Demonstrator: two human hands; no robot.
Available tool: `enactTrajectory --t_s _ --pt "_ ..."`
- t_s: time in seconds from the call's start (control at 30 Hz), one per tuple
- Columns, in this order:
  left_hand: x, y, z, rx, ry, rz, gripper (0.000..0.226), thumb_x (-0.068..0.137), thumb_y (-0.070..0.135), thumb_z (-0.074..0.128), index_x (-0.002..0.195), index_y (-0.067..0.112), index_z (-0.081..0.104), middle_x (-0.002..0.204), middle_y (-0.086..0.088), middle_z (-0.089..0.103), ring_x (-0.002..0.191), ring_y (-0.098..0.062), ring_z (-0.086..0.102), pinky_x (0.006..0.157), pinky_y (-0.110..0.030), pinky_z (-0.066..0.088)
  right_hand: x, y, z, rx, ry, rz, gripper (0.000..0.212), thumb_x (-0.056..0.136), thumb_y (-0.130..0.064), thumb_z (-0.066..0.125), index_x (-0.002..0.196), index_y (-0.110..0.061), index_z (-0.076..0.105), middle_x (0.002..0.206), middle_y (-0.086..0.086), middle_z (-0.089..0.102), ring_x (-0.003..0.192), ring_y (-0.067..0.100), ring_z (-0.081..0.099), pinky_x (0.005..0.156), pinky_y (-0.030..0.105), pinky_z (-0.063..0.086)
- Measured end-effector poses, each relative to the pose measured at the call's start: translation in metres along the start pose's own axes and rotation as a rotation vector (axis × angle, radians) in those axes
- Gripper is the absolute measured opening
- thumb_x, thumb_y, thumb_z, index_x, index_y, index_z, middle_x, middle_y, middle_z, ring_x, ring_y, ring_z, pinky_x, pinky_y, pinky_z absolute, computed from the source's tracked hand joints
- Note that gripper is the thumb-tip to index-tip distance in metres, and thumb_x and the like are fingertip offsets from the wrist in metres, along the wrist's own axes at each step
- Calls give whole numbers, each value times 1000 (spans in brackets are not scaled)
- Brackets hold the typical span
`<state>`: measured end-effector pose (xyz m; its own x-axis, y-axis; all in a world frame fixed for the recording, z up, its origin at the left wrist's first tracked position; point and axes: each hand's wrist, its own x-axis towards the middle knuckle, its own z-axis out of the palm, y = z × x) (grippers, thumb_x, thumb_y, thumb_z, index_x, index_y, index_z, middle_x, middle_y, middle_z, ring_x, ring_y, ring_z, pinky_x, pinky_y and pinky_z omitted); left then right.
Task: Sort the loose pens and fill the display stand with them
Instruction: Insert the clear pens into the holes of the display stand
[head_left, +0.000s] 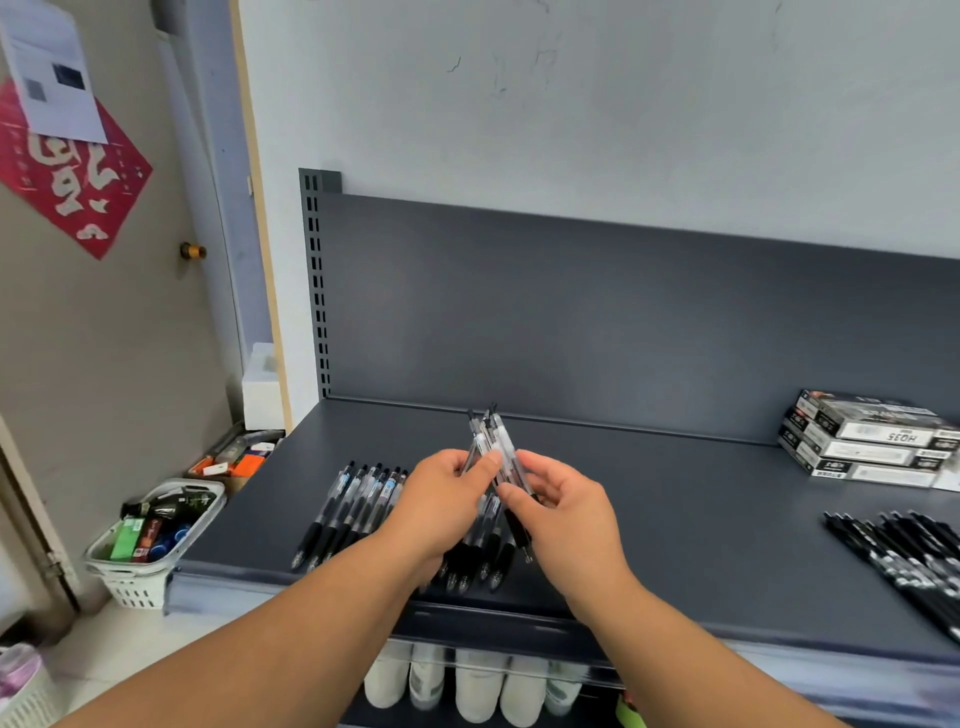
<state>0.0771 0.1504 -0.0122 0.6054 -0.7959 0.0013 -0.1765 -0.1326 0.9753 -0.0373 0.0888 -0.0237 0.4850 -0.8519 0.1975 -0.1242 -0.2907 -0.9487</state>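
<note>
Grey shelf (675, 519) — above its front edge, left hand (441, 499) and right hand (566, 514) both pinch a bundle of clear gel pens (491, 436) — light, slick barrels, probably best held at the rubber grips.

One marking reads clearly: "H035", in dark characters on a white panel on the side of the top box in the stack of boxes (872, 441). It lies well to the right of the fingers (535, 462) of the right hand (566, 514) and stands upside down from here. The smaller print on those boxes is illegible.

Far up and left of the left hand (441, 509), a red paper diamond (72, 176) carries large pale brush characters I cannot make out. The white sheet (52, 73) overlapping it shows only blurred print.

Labels on the bundle of pens (493, 441) between the fingers, and on the row of pens (358, 499) just left of them, are too small to read
</note>
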Motion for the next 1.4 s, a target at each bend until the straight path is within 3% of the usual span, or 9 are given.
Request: enactTrajectory --t_s 0.13,0.23,0.33,0.43,0.53,0.7,0.93,1.1,1.4 --pt "7 -5 1 -83 -7 -57 40 94 48 49 78 13 57 57 4 45 54 -13 38 62 -30 36 -1 -1 -4 183 0 62 29 87 -11 69 115 -21 65 97 -8 73 86 -1 69 73 13 53" --pt "11 -4 6 -173 17 -92 39 97 46 42 80 14 55 68 2 51 62 -15 44 69 -34 40 -1 0 -10 235 53 94 28 88 -8 67 114 -18 65 94 1 74 75 6 70 67 15 53" --pt "11 4 17 -386 2 -128 32 101 38 39 95 14 58 92 -1 67 84 -15 61 90 -37 47 -5 2 -23 255 129 109 24 87 -5 67 109 -16 66 91 4 73 71 8 69 65 16 53" --pt "5 16 31 -599 -30 -162 27 102 34 38 98 12 52 78 -3 66 68 -16 61 75 -34 52 -10 0 -43 263 192 111 21 87 -6 67 105 -16 67 91 6 71 64 7 66 59 19 52" --pt "-2 29 54 -709 -67 -183 26 102 36 39 98 12 50 61 -1 50 49 -12 44 63 -30 48 -17 -5 -72 236 230 107 19 86 -13 71 102 -22 69 93 4 70 61 6 64 55 21 50" --pt "-25 57 115 -724 -228 -192 41 92 45 54 108 8 60 56 5 40 42 -6 33 66 -25 48 -39 -6 -135 209 294 92 13 86 -17 71 97 -21 69 85 0 70 60 5 63 53 20 51" --pt "-73 97 242 -744 -421 -184 22 85 17 68 102 3 64 79 -1 60 41 -5 34 72 -22 58 -79 8 -265 210 368 90 7 89 -15 66 96 -14 67 80 0 68 63 6 64 58 21 52" --pt "-126 130 343 -671 -459 -91 7 87 13 65 89 9 61 50 9 56 36 -1 47 83 -28 52 -119 22 -365 193 378 76 8 89 -10 66 96 -12 67 82 5 72 65 8 64 61 22 53" --pt "-184 161 485 -584 -575 13 9 85 10 68 92 15 67 81 4 73 74 -6 69 69 -22 53 -170 53 -524 -72 481 69 7 86 -28 71 87 -21 71 63 -14 65 56 -4 55 54 12 43"
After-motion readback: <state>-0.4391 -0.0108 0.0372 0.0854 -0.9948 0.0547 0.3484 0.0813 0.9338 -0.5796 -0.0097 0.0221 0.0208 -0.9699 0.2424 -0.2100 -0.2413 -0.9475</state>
